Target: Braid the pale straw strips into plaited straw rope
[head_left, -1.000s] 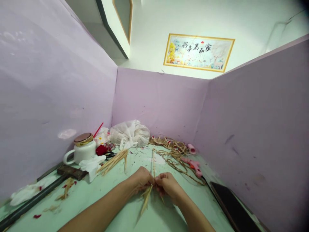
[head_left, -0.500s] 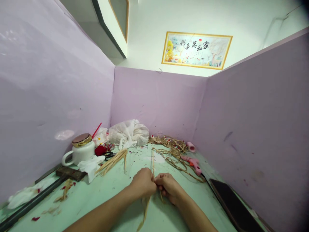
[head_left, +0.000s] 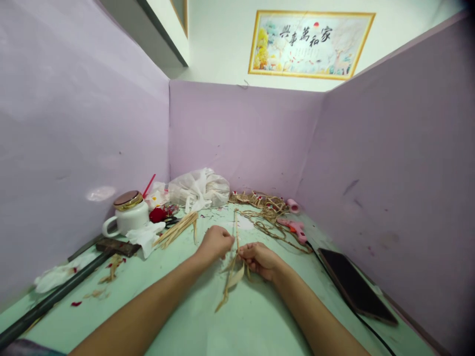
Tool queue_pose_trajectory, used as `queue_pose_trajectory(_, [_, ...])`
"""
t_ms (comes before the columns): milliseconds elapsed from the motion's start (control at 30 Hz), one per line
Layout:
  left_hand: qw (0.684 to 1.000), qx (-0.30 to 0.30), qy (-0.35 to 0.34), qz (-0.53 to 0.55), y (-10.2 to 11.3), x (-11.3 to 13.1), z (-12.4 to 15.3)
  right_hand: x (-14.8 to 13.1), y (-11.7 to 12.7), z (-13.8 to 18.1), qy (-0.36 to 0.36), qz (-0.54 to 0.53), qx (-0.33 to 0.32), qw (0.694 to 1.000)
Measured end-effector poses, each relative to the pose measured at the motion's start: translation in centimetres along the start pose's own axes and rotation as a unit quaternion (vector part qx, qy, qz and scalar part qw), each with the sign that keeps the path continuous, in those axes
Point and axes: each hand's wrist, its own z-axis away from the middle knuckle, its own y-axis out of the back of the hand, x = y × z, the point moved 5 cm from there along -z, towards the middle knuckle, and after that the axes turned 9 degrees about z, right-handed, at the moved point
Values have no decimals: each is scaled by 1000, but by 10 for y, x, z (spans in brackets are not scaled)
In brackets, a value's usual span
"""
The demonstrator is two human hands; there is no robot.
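A thin tan braid of straw-like strips [head_left: 237, 230] runs from the far part of the table down to my hands. My right hand [head_left: 260, 259] pinches it between thumb and forefinger, where the braid ends and loose flat strips [head_left: 234, 279] fan out toward me. Just left of the braid is my left hand [head_left: 215, 243], its fingers curled closed. Whether a strip is between those fingertips is too small to make out. To the left lies a bundle of pale straw strips [head_left: 177, 230].
Coiled cord [head_left: 270, 217] lies at the back, beside a pink glue gun [head_left: 294, 228]. A dark phone [head_left: 356, 284] is on the right. On the left are a lidded white mug [head_left: 132, 217], tissue [head_left: 146, 238] and a hammer [head_left: 115, 246]. Purple panels enclose three sides.
My hands were together at the braid; now my left hand has moved slightly away to the left. The loose strips spread more below my right hand. The camera view has tilted down.
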Motion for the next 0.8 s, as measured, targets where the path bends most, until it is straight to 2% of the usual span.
queue_pose_trajectory(67, [989,-26,83,119,-2,-8,-4,0,0,0,-2,-3,-21,1000])
queue_pose_trajectory(133, [963,-107,150,198,-14,-14,-3,0,-1,0,1,-3,-42,999])
queue_pose_trajectory(200, [950,-150,168,216,-23,-16,-1,-1,-1,1,8,5,-48,999])
queue_pose_trajectory(333, [976,-112,133,130,-23,-16,-3,-5,2,2,31,98,-3,995])
queue_pose_trajectory(467, [989,-91,115,34,-20,-19,-7,-11,5,3,65,248,56,965])
queue_pose_trajectory(533, [990,-87,102,33,-20,-20,-9,-15,8,6,69,292,74,951])
queue_pose_trajectory(633, [989,-90,97,61,-22,-22,-9,-21,16,14,58,318,68,944])
queue_pose_trajectory(733, [987,-91,107,72,-23,-23,-7,-24,28,23,21,327,31,944])
queue_pose_trajectory(800, [987,-85,117,69,-24,-24,-5,-25,42,28,-1,339,49,939])
